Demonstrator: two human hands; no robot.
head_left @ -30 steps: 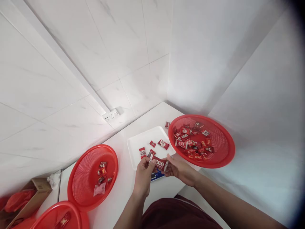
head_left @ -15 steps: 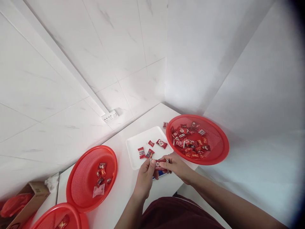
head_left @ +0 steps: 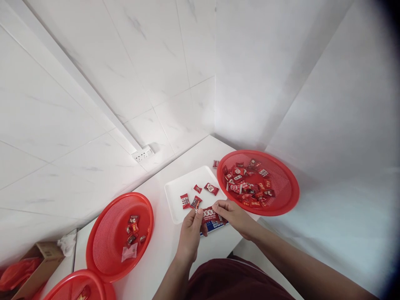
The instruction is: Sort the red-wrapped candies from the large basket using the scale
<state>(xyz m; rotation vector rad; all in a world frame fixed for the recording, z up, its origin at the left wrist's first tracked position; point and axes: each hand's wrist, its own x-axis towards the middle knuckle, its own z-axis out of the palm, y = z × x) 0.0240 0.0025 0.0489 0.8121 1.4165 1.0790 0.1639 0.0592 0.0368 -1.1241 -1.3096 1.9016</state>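
Observation:
A dark red printed packet [head_left: 209, 214] is stretched between my two hands, over the near edge of the white tray. My left hand [head_left: 189, 233] pinches its left end, and my right hand [head_left: 233, 214] grips its right end. Beneath the packet lies a blue printed piece [head_left: 215, 226], partly covered by the hands. On the white tray [head_left: 173, 183] sit several small red wrapped snacks, among them a red and white packet [head_left: 185, 201], a tiny red one [head_left: 197, 188] and a larger red one [head_left: 211, 188].
A red basket [head_left: 292, 200] full of red packets stands right of the tray; a loose packet [head_left: 216, 163] lies beside it. Another red basket [head_left: 93, 250] with a few packets is at left, a third [head_left: 50, 293] below it. A cardboard box [head_left: 50, 258] sits far left.
My right hand's fingers have moved off the packet's middle to its right end, uncovering more of its printed face. More of the blue piece shows below.

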